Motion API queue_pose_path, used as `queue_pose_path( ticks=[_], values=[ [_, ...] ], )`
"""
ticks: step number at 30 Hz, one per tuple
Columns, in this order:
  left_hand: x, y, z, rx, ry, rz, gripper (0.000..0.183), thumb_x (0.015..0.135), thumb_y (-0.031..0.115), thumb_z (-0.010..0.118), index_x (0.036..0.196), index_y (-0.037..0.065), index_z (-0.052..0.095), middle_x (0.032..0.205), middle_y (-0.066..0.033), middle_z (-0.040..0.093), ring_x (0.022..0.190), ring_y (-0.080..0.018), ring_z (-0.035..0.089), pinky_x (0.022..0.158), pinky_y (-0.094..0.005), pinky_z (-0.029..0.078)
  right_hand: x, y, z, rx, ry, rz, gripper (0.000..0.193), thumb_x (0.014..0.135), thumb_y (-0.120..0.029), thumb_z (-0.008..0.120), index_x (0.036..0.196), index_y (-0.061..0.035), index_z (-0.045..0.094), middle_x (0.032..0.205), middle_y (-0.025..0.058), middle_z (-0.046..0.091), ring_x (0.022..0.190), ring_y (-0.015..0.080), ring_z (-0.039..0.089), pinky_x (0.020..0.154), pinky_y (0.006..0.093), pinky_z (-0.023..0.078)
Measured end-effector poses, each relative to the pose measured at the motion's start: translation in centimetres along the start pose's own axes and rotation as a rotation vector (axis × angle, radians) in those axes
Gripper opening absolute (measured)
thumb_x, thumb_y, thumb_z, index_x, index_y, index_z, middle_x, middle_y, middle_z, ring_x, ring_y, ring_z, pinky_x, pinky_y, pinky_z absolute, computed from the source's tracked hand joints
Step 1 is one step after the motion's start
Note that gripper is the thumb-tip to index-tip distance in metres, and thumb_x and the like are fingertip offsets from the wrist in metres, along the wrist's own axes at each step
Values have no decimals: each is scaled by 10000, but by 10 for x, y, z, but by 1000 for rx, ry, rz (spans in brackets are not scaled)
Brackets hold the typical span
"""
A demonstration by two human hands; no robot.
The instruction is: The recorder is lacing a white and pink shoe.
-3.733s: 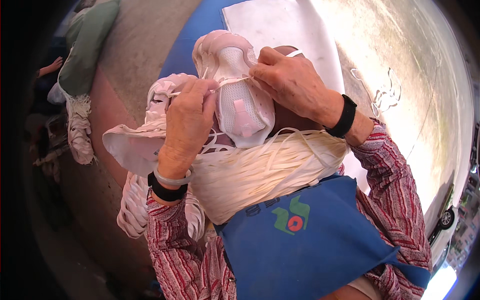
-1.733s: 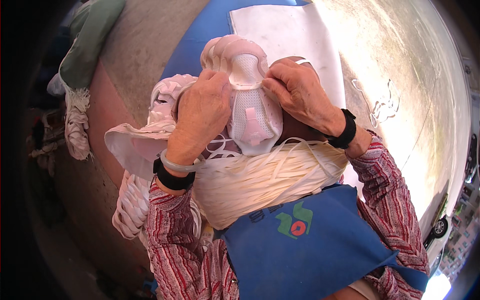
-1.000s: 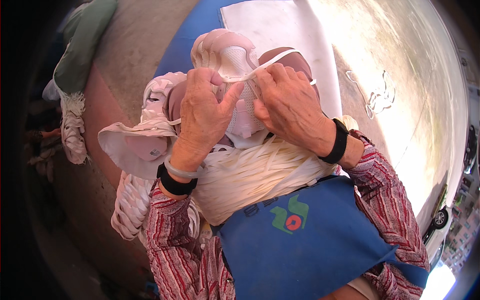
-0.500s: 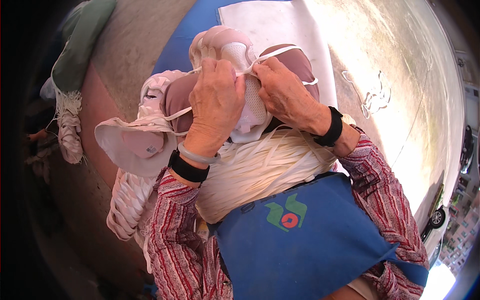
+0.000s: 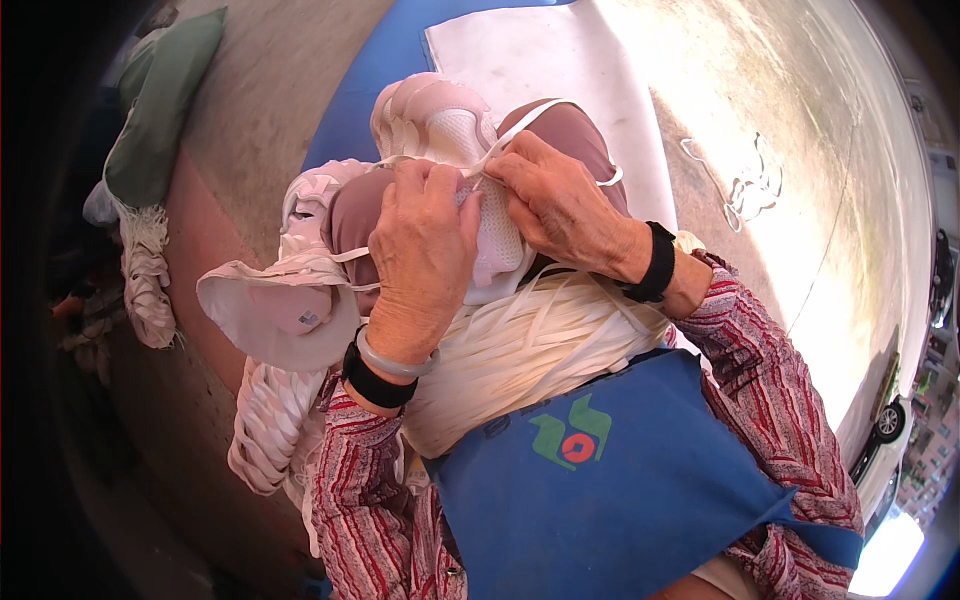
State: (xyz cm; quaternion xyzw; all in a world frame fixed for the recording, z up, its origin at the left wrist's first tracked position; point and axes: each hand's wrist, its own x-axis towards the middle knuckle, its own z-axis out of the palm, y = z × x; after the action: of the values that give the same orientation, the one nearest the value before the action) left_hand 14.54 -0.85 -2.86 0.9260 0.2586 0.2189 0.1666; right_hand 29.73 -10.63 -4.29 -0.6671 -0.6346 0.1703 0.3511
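A pink-and-white shoe upper (image 5: pixel 440 122) with a mesh panel (image 5: pixel 500 225) stands upright between two mauve rounded shapes that look like my knees. My left hand (image 5: pixel 425 255) is closed at its left side, fingers pinched together at a white shoelace. From the right, my right hand (image 5: pixel 568 205) pinches the same white shoelace (image 5: pixel 520 127) between thumb and fingers, close to the left fingertips. The lace runs on over the right mauve shape. Both hands partly cover the upper's middle. Below them, a thick bundle of cream-white laces (image 5: pixel 530 340) lies on my lap.
Another pink-and-white upper (image 5: pixel 280 310) sits at the left, above stacked uppers (image 5: pixel 268 430). A blue apron (image 5: pixel 600 480) covers my lap. A white sheet (image 5: pixel 540 50) lies ahead; loose laces (image 5: pixel 752 188) are on the floor at right. A green bundle (image 5: pixel 170 95) stands far left.
Both hands and the upper sit slightly lower in the picture. My fingertips have drawn a little closer together, still pinching the lace.
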Motion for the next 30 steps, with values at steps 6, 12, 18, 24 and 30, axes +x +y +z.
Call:
queue_pose_path(
  ticks=[6, 12, 18, 24, 30],
  values=[
    [3, 7, 2, 163, -117, -21, 124, 867, 106, 663, 964, 49, 609, 981, -147, 556, 843, -344, 625, 694, -422, 541, 1, -8, 4, 31, 14, 84, 307, 807, 34, 578, 1115, 37, 579, 1011, 181, 567, 880, 357, 607, 774, 423, 516],
    [1, -25, -15, -266, -33, -12, 86, 898, 102, 629, 949, 33, 632, 912, -133, 635, 817, -287, 614, 697, -377, 493, 9, -20, -17, -247, 169, -170, 316, 799, -58, 680, 1112, -43, 640, 1002, 104, 576, 965, 284, 580, 834, 393, 490],
    [-1, -20, -21, -395, -111, -264, 227, 853, 38, 675, 1069, 9, 614, 1010, -152, 665, 840, -282, 612, 770, -357, 493, 29, -18, 6, -403, 17, -326, 264, 789, -73, 663, 1052, -67, 643, 1011, 86, 559, 914, 255, 560, 833, 384, 471],
    [-21, -29, -10, -290, -6, -104, 474, 815, 28, 670, 1256, -29, 506, 1148, -215, 599, 1004, -375, 592, 885, -422, 486, 29, -29, 0, 156, -44, -194, 108, 897, -76, 620, 951, -30, 539, 987, 104, 532, 868, 263, 532, 784, 360, 452],
    [-21, -19, -26, -79, -6, -78, 465, 806, 44, 626, 1253, -51, 537, 1180, -227, 601, 1130, -388, 548, 1001, -444, 412, 20, -56, 2, 394, -233, -6, 127, 950, -125, 531, 962, -8, 482, 818, 180, 540, 747, 371, 555, 687, 439, 456]
  ],
)
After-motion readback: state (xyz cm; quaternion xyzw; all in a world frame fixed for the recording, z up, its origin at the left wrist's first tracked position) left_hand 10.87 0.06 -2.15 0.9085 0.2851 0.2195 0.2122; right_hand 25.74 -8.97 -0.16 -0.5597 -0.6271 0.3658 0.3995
